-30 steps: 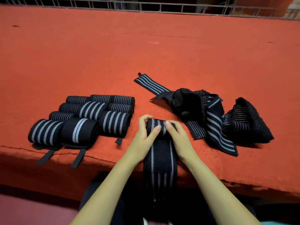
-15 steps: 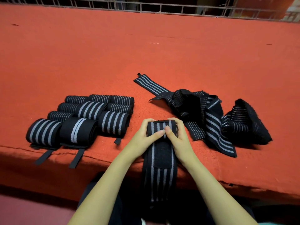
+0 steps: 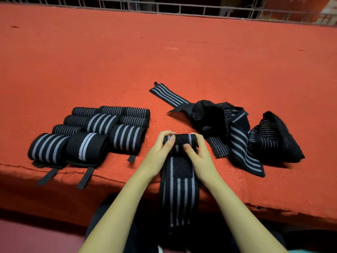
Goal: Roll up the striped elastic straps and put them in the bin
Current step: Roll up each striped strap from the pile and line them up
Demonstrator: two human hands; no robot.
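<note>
A black strap with grey stripes (image 3: 179,196) lies over the front edge of the red table, its far end wound into a small roll (image 3: 180,143). My left hand (image 3: 160,152) grips the roll's left side and my right hand (image 3: 199,156) grips its right side, thumbs pressing on top. The strap's loose tail hangs down toward my lap, with a black hook-and-loop patch showing just below the roll. No bin is in view.
Several finished rolls (image 3: 91,132) lie grouped on the left of the red felt table (image 3: 164,61), tabs hanging over the edge. A tangled pile of unrolled straps (image 3: 228,132) sits to the right. A wire rack (image 3: 182,10) runs along the far edge.
The roll has grown as both hands turned it toward me. The black patch now lies just under the roll, and less of the tail hangs over the edge.
</note>
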